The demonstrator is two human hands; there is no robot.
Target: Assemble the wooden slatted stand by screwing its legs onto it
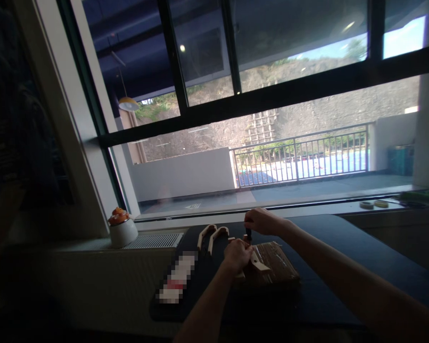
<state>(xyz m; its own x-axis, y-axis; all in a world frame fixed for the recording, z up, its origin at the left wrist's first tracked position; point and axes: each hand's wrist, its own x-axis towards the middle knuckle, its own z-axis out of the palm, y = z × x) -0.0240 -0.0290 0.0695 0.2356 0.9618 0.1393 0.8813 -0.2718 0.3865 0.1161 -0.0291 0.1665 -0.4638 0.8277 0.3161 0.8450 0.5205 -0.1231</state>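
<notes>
At the brown block's (282, 262) left edge, my left hand (237, 253) pinches a pale wooden piece (260, 263) lying partly across its top. By the block's far left corner, my right hand (265, 222) grips a dark, upright handle (249, 234); curved wooden parts (202, 236) lie left of the block.

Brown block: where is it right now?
In the head view, the brown block lies on the dark table, low and right of centre. It is just right of the left hand, with a pale wooden piece over its left part.
</notes>
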